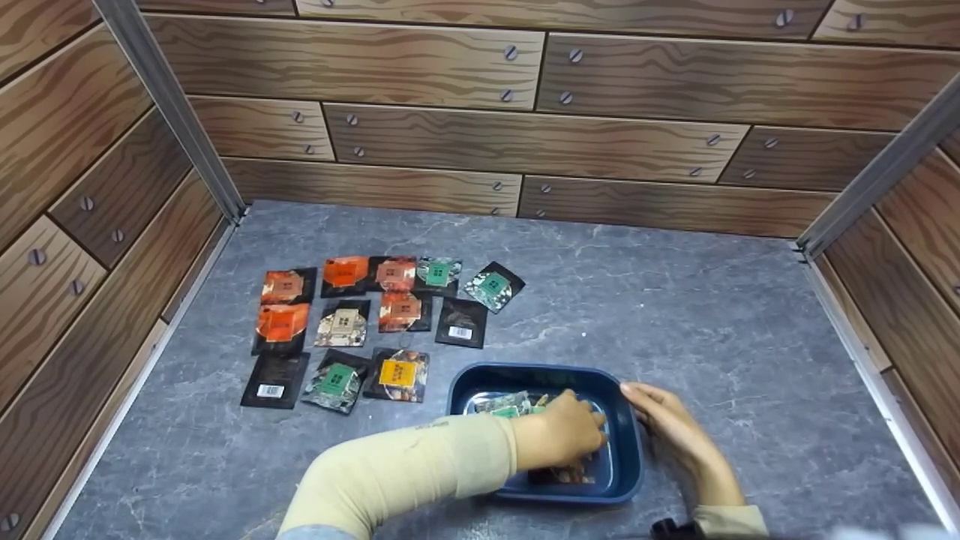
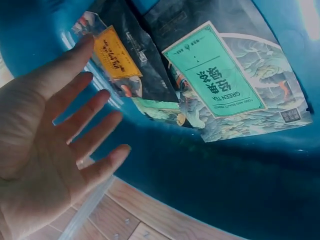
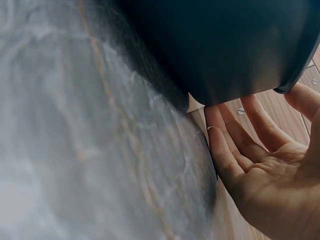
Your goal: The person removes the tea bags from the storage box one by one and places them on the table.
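A dark blue plastic basin (image 1: 628, 450) sits on the grey marbled table and holds several tea sachets. My left hand (image 1: 559, 433) reaches down into it, palm and spread fingers showing in the left wrist view, with nothing between them. Beside those fingers lie a sachet with an orange label (image 2: 117, 52) and a sachet marked GREEN TEA (image 2: 225, 75). Whether the thumb touches the orange-labelled one, I cannot tell. My right hand (image 1: 675, 427) rests against the basin's right side, its fingers fairly straight on the outer wall and the thumb at the rim (image 3: 285, 89).
Left of the basin, several sachets lie in rough rows on the table, among them a black one with a barcode (image 1: 460, 322), a yellow-labelled one (image 1: 397, 373) and a tilted green-labelled one (image 1: 494, 286). Wood-patterned walls (image 1: 420, 135) enclose the table at the back and sides.
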Demonstrator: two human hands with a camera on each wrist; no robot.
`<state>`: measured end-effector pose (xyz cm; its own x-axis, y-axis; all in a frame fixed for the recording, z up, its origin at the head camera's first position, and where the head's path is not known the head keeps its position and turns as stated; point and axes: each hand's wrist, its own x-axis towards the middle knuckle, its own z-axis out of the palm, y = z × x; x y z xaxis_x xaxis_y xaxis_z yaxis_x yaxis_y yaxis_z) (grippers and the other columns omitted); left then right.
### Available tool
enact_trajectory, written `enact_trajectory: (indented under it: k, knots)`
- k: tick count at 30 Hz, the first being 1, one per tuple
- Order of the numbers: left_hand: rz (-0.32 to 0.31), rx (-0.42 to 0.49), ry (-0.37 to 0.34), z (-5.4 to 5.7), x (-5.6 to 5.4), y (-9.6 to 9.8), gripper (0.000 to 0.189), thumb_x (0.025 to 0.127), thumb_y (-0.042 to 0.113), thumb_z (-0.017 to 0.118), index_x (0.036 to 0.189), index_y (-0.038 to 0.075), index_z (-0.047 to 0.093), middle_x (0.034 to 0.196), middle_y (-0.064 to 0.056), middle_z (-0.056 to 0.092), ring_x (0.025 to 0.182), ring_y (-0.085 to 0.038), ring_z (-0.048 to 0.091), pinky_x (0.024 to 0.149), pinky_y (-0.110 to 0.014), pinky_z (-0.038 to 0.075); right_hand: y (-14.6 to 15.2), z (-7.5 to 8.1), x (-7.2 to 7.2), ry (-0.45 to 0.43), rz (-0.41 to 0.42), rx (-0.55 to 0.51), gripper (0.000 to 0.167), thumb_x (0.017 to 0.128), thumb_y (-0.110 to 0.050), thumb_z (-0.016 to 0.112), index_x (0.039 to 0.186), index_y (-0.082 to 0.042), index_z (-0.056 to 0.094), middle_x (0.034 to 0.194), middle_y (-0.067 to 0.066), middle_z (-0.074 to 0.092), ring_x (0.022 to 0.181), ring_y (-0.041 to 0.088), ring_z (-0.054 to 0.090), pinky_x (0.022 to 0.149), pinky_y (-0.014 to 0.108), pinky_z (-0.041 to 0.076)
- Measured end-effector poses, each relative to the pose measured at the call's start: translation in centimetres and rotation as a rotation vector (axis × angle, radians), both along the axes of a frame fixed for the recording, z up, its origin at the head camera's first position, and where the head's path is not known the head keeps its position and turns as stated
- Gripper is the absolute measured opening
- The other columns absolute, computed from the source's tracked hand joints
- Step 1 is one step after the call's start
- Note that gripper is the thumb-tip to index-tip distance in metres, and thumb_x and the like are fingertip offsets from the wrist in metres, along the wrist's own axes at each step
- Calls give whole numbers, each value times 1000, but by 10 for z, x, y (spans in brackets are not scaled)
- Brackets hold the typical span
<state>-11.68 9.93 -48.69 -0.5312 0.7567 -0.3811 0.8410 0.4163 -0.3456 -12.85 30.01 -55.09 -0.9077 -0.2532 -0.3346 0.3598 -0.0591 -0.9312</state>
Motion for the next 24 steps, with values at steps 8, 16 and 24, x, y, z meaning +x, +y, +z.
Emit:
enact_trajectory:
  k: [8, 16, 24]
  knots:
    - [73, -33, -10, -8, -2, 5, 56, 93, 49, 62, 145, 43, 42, 144, 16, 41, 122, -9, 49, 96, -35, 44, 0, 0, -1, 6, -3, 42, 28, 101, -26, 58, 118, -5, 66, 109, 4, 69, 102, 16, 66, 92, 33, 52]
    - [-17, -66, 94, -9, 0, 6, 48, 96, 49, 55, 142, 43, 45, 138, 14, 39, 120, -5, 45, 95, -28, 42, -1, 2, 0, 33, 4, 94, 31, 101, -25, 57, 120, -2, 64, 111, 3, 68, 105, 15, 65, 95, 30, 50]
    - [-61, 35, 105, -1, -6, 2, 34, 88, 47, 69, 121, 42, 65, 123, 17, 56, 105, -5, 55, 82, -23, 42, -1, 2, 0, 26, 10, 34, 24, 102, -25, 56, 113, -6, 67, 106, 3, 69, 100, 16, 66, 90, 32, 53]
